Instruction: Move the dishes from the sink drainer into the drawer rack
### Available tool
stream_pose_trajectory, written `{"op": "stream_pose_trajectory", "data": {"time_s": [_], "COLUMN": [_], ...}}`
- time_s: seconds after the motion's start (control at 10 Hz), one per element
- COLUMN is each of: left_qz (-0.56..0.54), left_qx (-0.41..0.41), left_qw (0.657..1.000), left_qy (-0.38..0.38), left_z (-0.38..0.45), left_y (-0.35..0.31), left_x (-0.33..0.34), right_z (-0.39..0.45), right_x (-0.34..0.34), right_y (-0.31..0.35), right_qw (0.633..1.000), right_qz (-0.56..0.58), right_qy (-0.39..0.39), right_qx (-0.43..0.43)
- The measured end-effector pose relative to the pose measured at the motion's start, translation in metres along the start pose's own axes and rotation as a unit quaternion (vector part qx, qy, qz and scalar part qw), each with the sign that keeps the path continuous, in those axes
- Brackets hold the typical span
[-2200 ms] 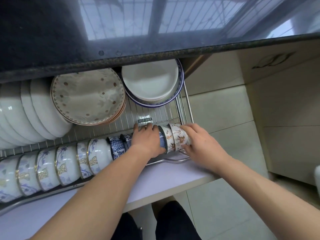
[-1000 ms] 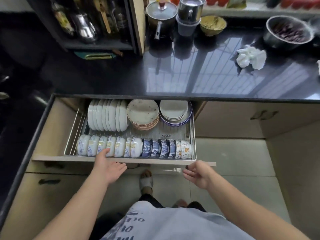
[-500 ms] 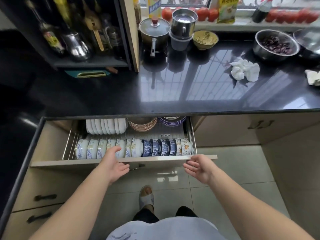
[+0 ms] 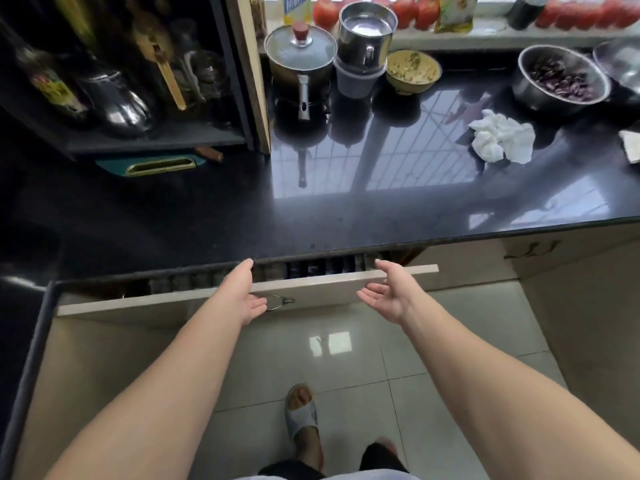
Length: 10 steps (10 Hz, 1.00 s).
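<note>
Nearly shut, the heavy, crockery-laden drawer (image 4: 311,289) meets two released hands, left hand (image 4: 244,292) and right hand (image 4: 388,292); push its front evenly.

One head-worn view only, looking forward and steeply down from standing height over the black countertop (image 4: 346,209). It faces the windowsill (image 4: 502,32) at the top edge, takes in the drawer front (image 4: 173,303) mid-frame, close, and drops right down to the floor tiles (image 4: 363,348) below
</note>
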<state>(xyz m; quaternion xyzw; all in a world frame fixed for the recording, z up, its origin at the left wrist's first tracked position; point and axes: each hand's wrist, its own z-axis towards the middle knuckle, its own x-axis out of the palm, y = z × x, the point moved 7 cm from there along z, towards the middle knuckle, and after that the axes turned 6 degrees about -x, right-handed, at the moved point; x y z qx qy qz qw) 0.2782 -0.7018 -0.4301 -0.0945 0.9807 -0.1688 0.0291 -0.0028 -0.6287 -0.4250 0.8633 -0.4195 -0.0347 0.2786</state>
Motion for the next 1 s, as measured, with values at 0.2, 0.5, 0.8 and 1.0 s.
{"op": "stream_pose_trajectory", "data": {"time_s": [0.2,0.5,0.8,1.0], "left_qz": [-0.119,-0.245,-0.105,0.179], "left_qx": [-0.013,-0.049,0.003,0.044], "left_qw": [0.993,0.967,0.993,0.976], "left_qy": [-0.020,0.042,-0.053,-0.112], "left_z": [0.024,0.034,0.042,-0.013], "left_y": [-0.035,-0.042,-0.040,-0.036], "left_x": [0.005,0.025,0.009,0.006], "right_z": [0.026,0.038,0.016,-0.028], "right_x": [0.042,0.055,0.052,0.015], "right_y": [0.015,0.021,0.010,0.061], "right_qw": [0.999,0.998,0.997,0.895], "right_qz": [0.036,0.059,-0.066,-0.442], "right_qy": [0.013,0.019,0.049,0.034], "right_qx": [-0.018,-0.001,0.008,-0.053]}}
